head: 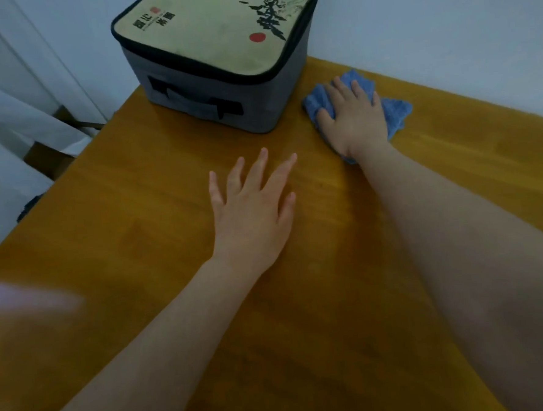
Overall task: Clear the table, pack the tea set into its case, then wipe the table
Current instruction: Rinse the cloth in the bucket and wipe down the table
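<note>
Fingers (339, 86) of the right hand (354, 117) lie straight and a little spread, palm down, pressing flat on a crumpled blue cloth (396, 112); nothing is pinched or curled round. The cloth shows past the hand on its far, left and right sides. The left hand (251, 213) is also flat and relaxed, its 4 fingers fanned and holding nothing, nearer and further left on the wooden table (122, 233); it may be resting on the wood or just above it. Both bare forearms run in from the near edge. The tea set case (216, 59), grey with a tan printed lid zipped closed and 2 black strap tabs on its near side, stands at the far edge, just left of the cloth and apart from both hands.
</note>
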`<state>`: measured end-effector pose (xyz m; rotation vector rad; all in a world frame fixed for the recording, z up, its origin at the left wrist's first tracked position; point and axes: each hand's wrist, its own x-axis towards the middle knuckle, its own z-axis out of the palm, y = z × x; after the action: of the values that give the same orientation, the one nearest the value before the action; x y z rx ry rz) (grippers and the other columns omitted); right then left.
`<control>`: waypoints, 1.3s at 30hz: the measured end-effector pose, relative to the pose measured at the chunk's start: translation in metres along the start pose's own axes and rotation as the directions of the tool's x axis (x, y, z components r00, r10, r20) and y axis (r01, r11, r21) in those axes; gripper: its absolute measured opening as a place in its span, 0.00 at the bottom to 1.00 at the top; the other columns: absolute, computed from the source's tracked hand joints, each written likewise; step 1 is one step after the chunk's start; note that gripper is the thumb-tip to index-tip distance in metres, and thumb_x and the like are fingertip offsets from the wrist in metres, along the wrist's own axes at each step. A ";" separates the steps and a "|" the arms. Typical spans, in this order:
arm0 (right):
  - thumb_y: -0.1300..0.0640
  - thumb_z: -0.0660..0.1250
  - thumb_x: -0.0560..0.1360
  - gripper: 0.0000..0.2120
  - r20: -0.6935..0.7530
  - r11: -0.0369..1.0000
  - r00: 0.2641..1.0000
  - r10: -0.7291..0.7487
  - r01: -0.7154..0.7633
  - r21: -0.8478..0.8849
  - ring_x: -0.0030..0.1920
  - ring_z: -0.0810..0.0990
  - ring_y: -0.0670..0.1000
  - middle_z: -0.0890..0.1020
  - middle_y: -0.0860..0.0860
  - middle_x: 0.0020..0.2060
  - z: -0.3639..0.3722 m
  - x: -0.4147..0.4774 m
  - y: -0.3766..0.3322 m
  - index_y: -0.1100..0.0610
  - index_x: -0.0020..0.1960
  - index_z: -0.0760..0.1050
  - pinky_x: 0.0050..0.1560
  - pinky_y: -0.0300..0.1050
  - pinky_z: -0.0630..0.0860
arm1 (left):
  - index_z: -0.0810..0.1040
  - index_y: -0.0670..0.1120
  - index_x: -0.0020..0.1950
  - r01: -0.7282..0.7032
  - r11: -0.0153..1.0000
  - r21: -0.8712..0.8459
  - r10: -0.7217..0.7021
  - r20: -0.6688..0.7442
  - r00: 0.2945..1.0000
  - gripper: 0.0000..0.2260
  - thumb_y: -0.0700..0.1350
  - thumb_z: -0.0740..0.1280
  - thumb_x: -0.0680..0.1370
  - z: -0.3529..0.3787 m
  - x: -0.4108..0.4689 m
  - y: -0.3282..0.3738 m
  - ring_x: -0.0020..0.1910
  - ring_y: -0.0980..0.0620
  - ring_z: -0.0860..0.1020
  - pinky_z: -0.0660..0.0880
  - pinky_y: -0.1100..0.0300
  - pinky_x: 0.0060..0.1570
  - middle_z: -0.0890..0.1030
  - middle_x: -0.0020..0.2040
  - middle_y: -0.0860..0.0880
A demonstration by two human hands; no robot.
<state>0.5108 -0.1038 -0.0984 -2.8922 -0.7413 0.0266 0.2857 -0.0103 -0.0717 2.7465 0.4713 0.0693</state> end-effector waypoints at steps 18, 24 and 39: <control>0.42 0.49 0.81 0.28 0.009 0.987 0.988 -0.154 0.153 0.039 0.78 0.51 0.52 0.55 0.46 0.79 -0.013 0.035 0.063 0.49 0.79 0.54 0.77 0.57 0.45 | 0.49 0.64 0.77 -0.009 1.000 0.003 0.009 -0.023 1.000 0.24 0.57 0.52 0.82 0.024 0.027 0.051 0.78 0.47 0.47 0.42 0.42 0.74 0.50 0.80 0.52; 0.40 0.46 0.78 0.31 0.028 0.998 0.997 -0.065 0.065 0.026 0.78 0.50 0.52 0.54 0.46 0.79 -0.021 0.009 0.109 0.48 0.79 0.53 0.76 0.61 0.43 | 0.48 0.63 0.77 -0.013 1.000 0.027 0.013 -0.023 1.000 0.24 0.57 0.51 0.82 0.024 0.009 0.053 0.78 0.47 0.50 0.44 0.42 0.74 0.52 0.79 0.51; 0.39 0.42 0.74 0.34 0.062 0.997 0.995 -0.080 0.081 -0.001 0.79 0.47 0.51 0.53 0.44 0.79 -0.015 -0.118 0.053 0.45 0.79 0.51 0.73 0.70 0.40 | 0.48 0.63 0.77 0.020 0.980 0.198 -0.014 -0.032 0.999 0.25 0.59 0.50 0.81 0.008 -0.083 0.012 0.78 0.44 0.44 0.42 0.40 0.74 0.47 0.80 0.48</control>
<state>0.4332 -0.2086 -0.0947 -2.8742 -0.8691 0.1065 0.2125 -0.0515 -0.0741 2.9397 0.5363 0.0628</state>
